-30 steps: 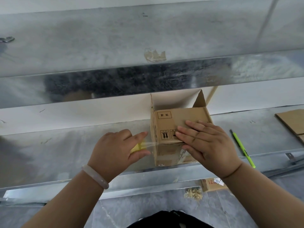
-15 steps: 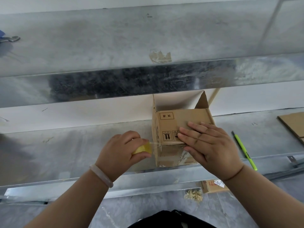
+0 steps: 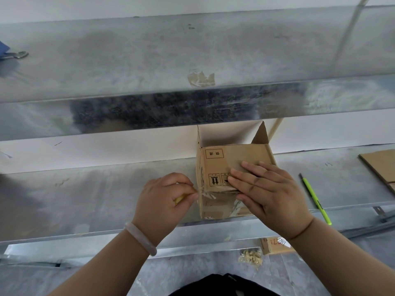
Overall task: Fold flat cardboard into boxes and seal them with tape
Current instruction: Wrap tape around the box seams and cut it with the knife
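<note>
A small brown cardboard box (image 3: 218, 161) lies on its side on the metal shelf (image 3: 96, 199), its open end facing away with flaps standing out. My right hand (image 3: 263, 191) presses flat on the box's upper face, fingers straight. My left hand (image 3: 164, 199) is curled around a yellow tape roll (image 3: 180, 198), mostly hidden in the palm, right against the box's left edge. A short strip of clear tape (image 3: 206, 195) runs from the roll onto the box's near face.
A green utility knife (image 3: 314, 196) lies on the shelf right of the box. Flat cardboard (image 3: 380, 165) sits at the far right. A metal rail (image 3: 192, 107) overhangs the shelf behind. A cardboard scrap (image 3: 275, 245) and crumbs lie on the floor below.
My left hand has moved right with the tape roll, from a stretched-out span of tape to right against the box's left edge. My right hand has stayed pressed on the box.
</note>
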A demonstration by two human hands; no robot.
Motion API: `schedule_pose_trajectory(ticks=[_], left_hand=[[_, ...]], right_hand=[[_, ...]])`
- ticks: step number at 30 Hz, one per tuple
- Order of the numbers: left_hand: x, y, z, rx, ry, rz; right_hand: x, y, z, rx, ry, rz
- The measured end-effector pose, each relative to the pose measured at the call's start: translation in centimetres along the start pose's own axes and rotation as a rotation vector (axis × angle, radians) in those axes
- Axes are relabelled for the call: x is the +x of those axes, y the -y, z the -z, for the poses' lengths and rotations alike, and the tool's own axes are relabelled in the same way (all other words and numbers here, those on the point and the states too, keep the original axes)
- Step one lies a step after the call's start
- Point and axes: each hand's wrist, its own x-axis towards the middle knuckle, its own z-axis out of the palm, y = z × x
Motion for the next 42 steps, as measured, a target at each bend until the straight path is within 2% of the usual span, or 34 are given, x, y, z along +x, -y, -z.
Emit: schedule_pose_trajectory(ticks=[4, 7, 8, 10, 12, 14, 16, 17, 23, 26, 29, 31, 35, 38, 40, 42], left_hand=[[0.4, -0.3, -0.2, 0.029, 0.016, -0.002], [0.4, -0.4, 0.1, 0.059, 0.030, 0.018], [0.4, -0.5, 0.2, 0.059, 0.032, 0.029], [0.3, -0.5, 0.3, 0.046, 0.035, 0.045], [0.3, -0.5, 0.2, 0.028, 0.043, 0.057], [0.3, -0.5, 0.2, 0.012, 0.050, 0.080], [0.2, -0.5, 0.2, 0.010, 0.053, 0.110], [0.1, -0.5, 0.2, 0.011, 0.054, 0.125], [0.0, -0.6, 0.4, -0.004, 0.059, 0.146], [0.1, -0.7, 0.5, -0.012, 0.047, 0.137], [0.0, -0.7, 0.6, -0.007, 0.061, 0.121], [-0.1, -0.6, 0.7, -0.021, 0.070, 0.105], [-0.4, -0.2, 0.8, -0.059, 0.091, 0.097], [-0.6, 0.2, 0.8, -0.058, 0.090, 0.092], [-0.6, 0.4, 1.0, -0.069, 0.093, 0.095], [-0.6, 0.2, 1.3, -0.082, 0.097, 0.097]], right_hand=[[-0.2, -0.2, 0.6, -0.117, 0.050, 0.038], [-2.7, -0.7, 1.6, -0.078, -0.012, -0.125], [-4.0, -1.2, 1.9, -0.055, -0.047, -0.251], [-7.0, -2.9, 2.4, -0.052, -0.032, -0.648], [-10.1, -5.5, 2.1, -0.085, 0.193, -1.080], [-12.5, -8.0, 1.4, -0.094, 0.467, -1.311], [-13.9, -9.5, 0.5, -0.117, 0.623, -1.333], [-14.1, -9.9, 0.0, -0.135, 0.634, -1.332], [-12.2, -8.6, -0.8, -0.008, 0.375, -1.480], [-9.9, -4.7, 0.7, 0.188, 0.133, -1.469], [-7.2, 1.8, 3.5, 0.296, -0.066, -1.301], [-5.5, 6.3, 5.6, 0.357, -0.098, -1.167], [-3.0, 11.9, 7.1, 0.367, 0.069, -0.932], [-1.7, 14.0, 6.5, 0.134, 0.256, -0.756], [-0.8, 15.2, 5.9, 0.042, 0.358, -0.707], [0.0, 15.9, 4.9, 0.019, 0.387, -0.710]])
